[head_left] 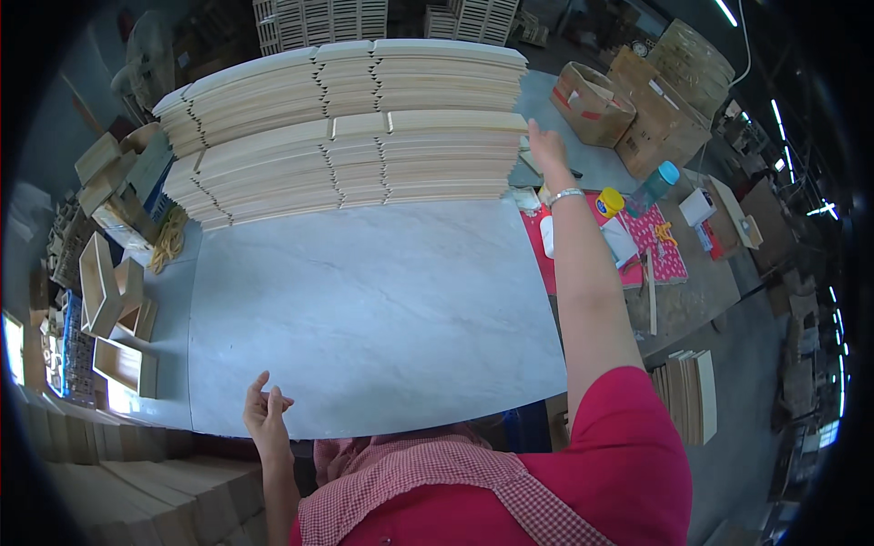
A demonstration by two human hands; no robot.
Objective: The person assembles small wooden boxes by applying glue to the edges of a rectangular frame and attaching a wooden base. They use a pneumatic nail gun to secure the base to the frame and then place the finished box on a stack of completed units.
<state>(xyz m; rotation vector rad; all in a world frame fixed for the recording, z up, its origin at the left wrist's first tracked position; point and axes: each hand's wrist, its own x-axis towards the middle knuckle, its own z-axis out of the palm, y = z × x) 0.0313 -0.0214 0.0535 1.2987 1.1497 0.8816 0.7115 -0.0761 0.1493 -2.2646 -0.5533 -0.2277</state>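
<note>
Two rows of stacked pale wooden boards with notched ends lie across the far side of the table. My right arm is stretched far forward, and my right hand is at the right end of the stacks, a finger extended beside the board ends. Nothing shows in its grasp, though some fingers are partly hidden. Close to the table's near edge, my left hand is raised with its fingers apart and loosely bent, holding nothing. Under it spreads the grey marbled tabletop.
Wooden boxes stand at the left edge, near a yellow cord bundle. On the right lie a pink patterned cloth, a yellow-lidded tub and a blue bottle. Cardboard boxes stand behind them. More boards lean below right.
</note>
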